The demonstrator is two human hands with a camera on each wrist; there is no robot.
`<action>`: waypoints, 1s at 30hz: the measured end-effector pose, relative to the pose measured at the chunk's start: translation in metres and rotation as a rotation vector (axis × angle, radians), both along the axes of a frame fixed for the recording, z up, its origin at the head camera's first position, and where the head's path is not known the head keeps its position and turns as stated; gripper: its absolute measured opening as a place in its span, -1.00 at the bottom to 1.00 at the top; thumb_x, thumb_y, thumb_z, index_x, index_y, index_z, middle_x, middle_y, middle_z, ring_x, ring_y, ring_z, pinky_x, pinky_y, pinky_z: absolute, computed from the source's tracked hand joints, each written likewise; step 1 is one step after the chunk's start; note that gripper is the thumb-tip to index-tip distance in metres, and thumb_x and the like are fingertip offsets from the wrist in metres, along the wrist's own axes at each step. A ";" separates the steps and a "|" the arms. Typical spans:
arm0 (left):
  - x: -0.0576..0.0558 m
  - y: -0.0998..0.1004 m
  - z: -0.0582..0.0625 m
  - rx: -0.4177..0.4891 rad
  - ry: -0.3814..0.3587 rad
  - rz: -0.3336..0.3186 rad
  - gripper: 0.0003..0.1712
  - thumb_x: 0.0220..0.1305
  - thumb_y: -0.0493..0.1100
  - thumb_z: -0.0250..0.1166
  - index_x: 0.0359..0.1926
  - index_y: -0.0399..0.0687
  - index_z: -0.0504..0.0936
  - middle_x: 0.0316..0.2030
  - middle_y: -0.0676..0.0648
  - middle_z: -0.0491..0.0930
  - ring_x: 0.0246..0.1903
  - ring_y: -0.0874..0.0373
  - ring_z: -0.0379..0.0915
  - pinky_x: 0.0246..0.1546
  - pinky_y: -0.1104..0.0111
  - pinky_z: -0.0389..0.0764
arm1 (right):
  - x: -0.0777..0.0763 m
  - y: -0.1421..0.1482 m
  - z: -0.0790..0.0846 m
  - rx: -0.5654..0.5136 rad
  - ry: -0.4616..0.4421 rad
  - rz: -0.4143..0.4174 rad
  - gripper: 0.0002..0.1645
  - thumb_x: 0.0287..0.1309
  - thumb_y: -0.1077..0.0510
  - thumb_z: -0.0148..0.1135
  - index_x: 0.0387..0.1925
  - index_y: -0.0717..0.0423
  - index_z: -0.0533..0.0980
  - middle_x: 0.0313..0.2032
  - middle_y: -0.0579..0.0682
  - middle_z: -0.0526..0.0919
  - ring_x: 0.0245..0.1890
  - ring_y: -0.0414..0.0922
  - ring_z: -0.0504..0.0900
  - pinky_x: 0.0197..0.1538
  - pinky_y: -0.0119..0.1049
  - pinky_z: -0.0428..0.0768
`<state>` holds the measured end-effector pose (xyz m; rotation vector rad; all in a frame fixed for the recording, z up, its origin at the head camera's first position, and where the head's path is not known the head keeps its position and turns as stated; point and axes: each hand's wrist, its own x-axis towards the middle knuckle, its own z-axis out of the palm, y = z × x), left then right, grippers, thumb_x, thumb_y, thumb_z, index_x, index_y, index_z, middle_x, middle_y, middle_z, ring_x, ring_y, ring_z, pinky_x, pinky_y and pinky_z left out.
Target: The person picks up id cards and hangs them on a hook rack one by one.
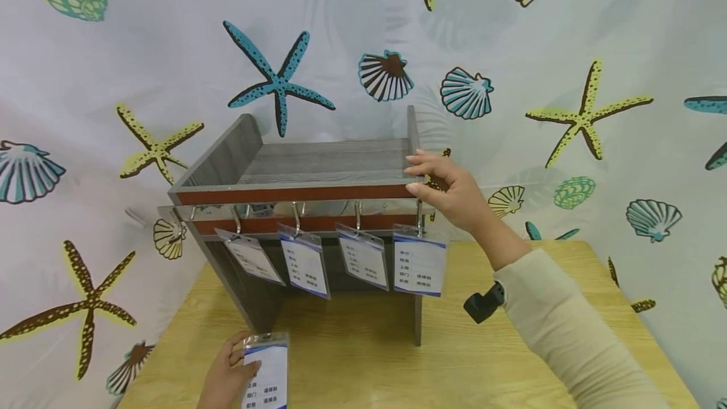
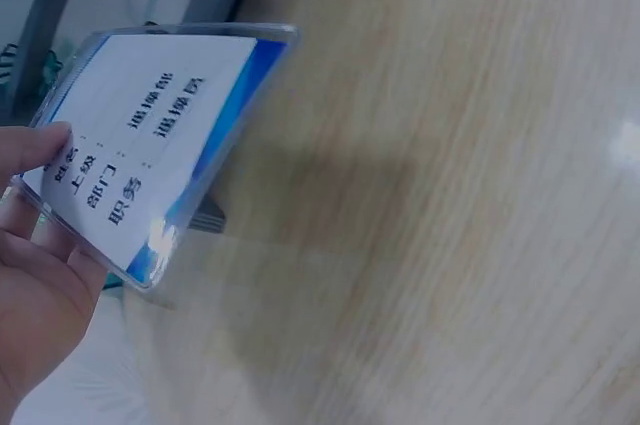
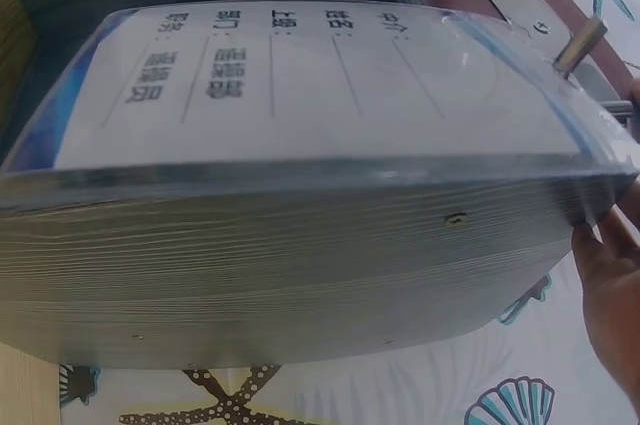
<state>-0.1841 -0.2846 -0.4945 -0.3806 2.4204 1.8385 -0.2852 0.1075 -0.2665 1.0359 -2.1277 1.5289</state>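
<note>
In the head view my left hand [image 1: 223, 376] pinches an ID badge [image 1: 267, 374] in a clear plastic sleeve, low in front of the grey wooden shelf [image 1: 329, 163]. The left wrist view shows the thumb on the face of that badge [image 2: 140, 125] and fingers behind it. My right hand [image 1: 449, 191] rests at the shelf's front right corner, fingers extended and thumb lower at the front. Just below it, the rightmost hanging badge [image 1: 420, 264] hangs from a metal hook [image 1: 419, 218]; in the right wrist view this badge [image 3: 300, 95] fills the foreground.
Several more badges hang from hooks along the metal rail [image 1: 267, 209] on the shelf's front, including one at far left [image 1: 250, 257]. The shelf stands on a wooden table [image 1: 488, 346]. Behind it hangs a curtain [image 1: 341, 30] with shells and starfish.
</note>
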 end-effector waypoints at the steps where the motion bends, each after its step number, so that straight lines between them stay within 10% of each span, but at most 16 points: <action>1: 0.001 0.000 0.003 0.015 -0.002 0.010 -0.31 0.04 -0.45 0.13 0.20 -0.20 0.08 -0.21 -0.20 0.48 -0.40 0.07 0.48 -0.42 0.28 0.47 | 0.000 -0.001 0.000 0.004 -0.003 -0.001 -0.75 0.05 0.34 0.10 -0.17 0.31 0.46 0.07 0.11 0.34 0.18 -0.19 0.13 0.05 -0.13 0.28; 30: 0.015 0.014 0.075 0.327 0.438 -0.008 -0.67 0.15 -0.35 0.11 -0.06 -0.02 0.34 -0.28 0.18 0.55 -0.43 0.28 0.50 -0.49 0.45 0.50 | 0.001 -0.002 -0.003 0.031 0.010 -0.016 -0.72 0.10 0.32 0.06 -0.11 0.26 0.45 0.09 0.08 0.32 0.20 -0.23 0.09 0.07 -0.14 0.26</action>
